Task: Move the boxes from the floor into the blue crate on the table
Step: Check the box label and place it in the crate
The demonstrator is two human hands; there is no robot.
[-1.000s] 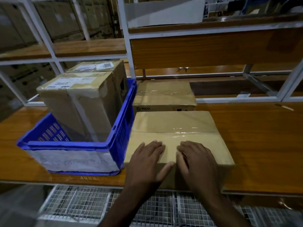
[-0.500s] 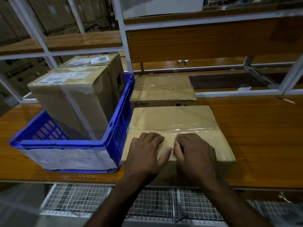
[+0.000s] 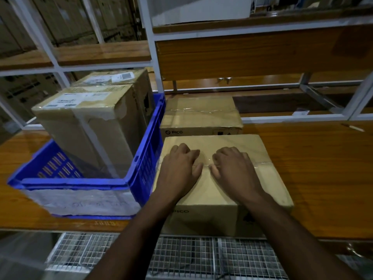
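The near box point(image 3: 224, 178) lies flat on the table point(image 3: 323, 168), touching or just beside the right wall of the crate point(image 3: 141, 174), with its long axis running away from the person toward the back of the shelf. Both hands rest on its lid, side by side over the tape seam: the left hand point(image 3: 180, 170) toward the crate side, the right hand point(image 3: 235, 170) away from it. Neither grips anything; the fingers are loosely curled and lie palm-down on the cardboard, thumbs nearly meeting at the seam, so the contact reads as pressing or steadying, not holding. A second flat box point(image 3: 201, 116) sits behind the near box, also right of the crate and touching or nearly touching the near box's far edge. Inside the crate stand two tall boxes point(image 3: 86, 122), one behind the other, filling its rear and right portion and leaving open floor only at its front left corner. The crate therefore lies to the left of the hands, and the left hand is the nearer to it. Judging from that, getting the near box in would call for a lift up and leftward over the crate wall, and the free space looks tight for a box this wide.
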